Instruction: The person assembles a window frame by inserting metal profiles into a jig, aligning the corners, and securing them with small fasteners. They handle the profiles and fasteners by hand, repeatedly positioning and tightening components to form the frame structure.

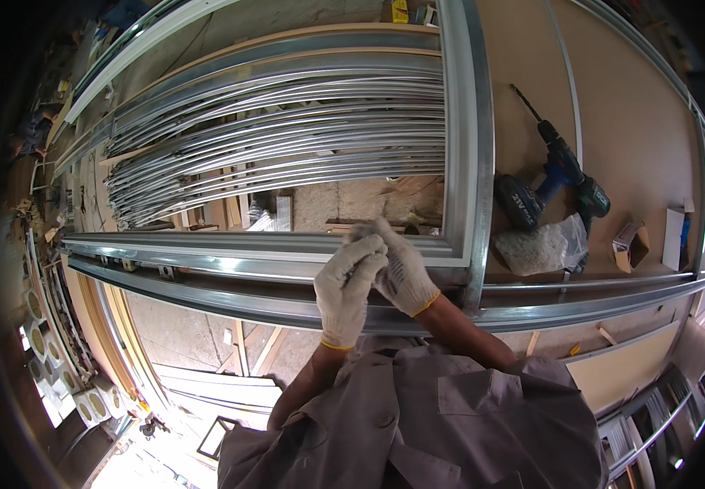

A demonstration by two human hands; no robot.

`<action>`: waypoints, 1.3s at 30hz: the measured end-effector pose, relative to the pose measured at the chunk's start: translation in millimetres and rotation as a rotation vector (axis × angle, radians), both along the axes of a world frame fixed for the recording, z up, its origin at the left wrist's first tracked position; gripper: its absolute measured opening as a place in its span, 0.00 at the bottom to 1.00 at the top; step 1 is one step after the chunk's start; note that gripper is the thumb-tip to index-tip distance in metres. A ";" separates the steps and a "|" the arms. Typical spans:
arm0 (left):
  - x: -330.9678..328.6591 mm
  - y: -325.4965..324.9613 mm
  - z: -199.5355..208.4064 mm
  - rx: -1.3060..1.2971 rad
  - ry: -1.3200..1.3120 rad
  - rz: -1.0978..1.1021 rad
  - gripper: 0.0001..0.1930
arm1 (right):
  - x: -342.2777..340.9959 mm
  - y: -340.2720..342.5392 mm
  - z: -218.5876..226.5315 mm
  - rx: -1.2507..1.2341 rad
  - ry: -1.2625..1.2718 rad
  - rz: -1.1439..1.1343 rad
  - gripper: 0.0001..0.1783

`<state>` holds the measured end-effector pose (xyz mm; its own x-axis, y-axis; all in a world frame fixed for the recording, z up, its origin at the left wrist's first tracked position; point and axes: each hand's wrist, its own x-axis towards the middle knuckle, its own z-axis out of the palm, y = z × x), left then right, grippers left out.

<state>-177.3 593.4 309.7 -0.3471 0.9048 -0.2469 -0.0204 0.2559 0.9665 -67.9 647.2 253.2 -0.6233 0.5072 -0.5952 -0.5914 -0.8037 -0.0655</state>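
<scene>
My left hand (348, 289), in a white knit glove with a yellow cuff, is closed, its fingertips pinched together. Right beside it, my right hand (401, 267) wears a matching glove with dark dots on the palm. Its fingers are bent inward and meet the left fingers. Whatever lies between the two hands is blurred and mostly covered by the gloves. Both hands hover above the near rail of a white and silver metal frame (283, 244), close to its right corner.
Long thin metal rods (287, 122) lie beyond the rail. On the brown panel (638, 106) at right are a blue-and-black cordless drill (560, 159), a green-and-black power tool (593, 198), a clear bag of small pieces (536, 248) and an opened small carton (629, 247).
</scene>
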 end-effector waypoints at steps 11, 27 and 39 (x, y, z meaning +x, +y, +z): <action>-78.8 31.7 -43.1 -0.155 -0.426 -0.250 0.09 | 16.0 8.7 6.0 0.230 -0.647 -0.136 0.18; -89.0 53.1 -86.1 -0.285 -0.269 -0.607 0.15 | 17.9 3.0 18.7 0.163 -0.668 -0.066 0.23; -31.8 99.9 -121.2 -0.173 0.221 -0.935 0.09 | 125.5 -7.1 1.9 0.715 -1.416 -0.063 0.14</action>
<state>-209.1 693.3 188.5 0.4380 0.7962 -0.4175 0.4401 0.2150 0.8718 57.6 640.0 255.1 0.2364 0.9278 -0.2888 0.2442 -0.3444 -0.9065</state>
